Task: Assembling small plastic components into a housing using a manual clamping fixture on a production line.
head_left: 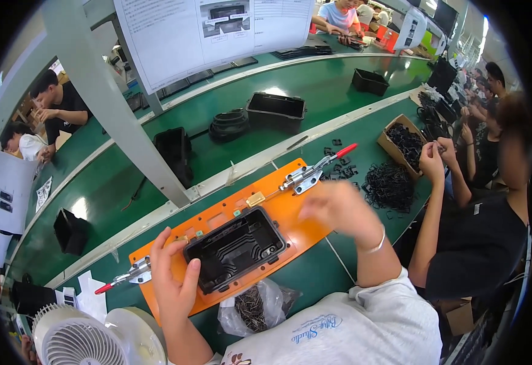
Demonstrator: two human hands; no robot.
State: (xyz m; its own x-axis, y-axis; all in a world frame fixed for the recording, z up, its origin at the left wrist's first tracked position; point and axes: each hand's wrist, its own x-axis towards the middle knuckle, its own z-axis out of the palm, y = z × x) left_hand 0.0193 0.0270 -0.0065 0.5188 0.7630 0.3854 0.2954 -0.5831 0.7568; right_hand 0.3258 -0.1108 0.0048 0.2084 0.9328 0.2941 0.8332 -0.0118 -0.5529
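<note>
A black rectangular plastic box (235, 249), its hollow side up, lies on an orange fixture plate (300, 231). At the box's left end is my left hand (171, 274), thumb and fingers spread apart, the thumb by its near left corner. My right hand (345, 210) is over the right part of the plate, smeared by motion; whether it holds anything does not show. Beyond it a toggle clamp (302, 178) with a red handle is fixed to the plate. Another red-handled clamp (133, 272) sits at the left end.
A plastic bag of screws (250, 309) lies by the plate's near edge. To the right are a heap of small black clips (389, 185) and a cardboard box (404, 143) of black parts. A white fan (80, 337) stands near left. A co-worker's hands (437, 155) are at the right.
</note>
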